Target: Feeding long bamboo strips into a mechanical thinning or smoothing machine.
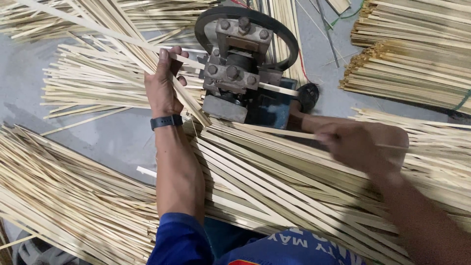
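Note:
My left hand [164, 81] grips a bunch of long pale bamboo strips [122, 41] just left of a small metal machine [235, 73] with bolted blocks and a black wheel. One thin strip [277, 89] sticks out of the machine's right side. My right hand [363, 145], blurred, pinches a thin bamboo strip [274, 131] that lies in front of the machine. A dark band sits on my left wrist.
Heaps of bamboo strips cover the grey floor: a big pile [64, 196] at lower left, another [294, 191] under my right arm, and tied bundles [412, 54] at upper right. Red and green wires [343, 17] run behind the machine.

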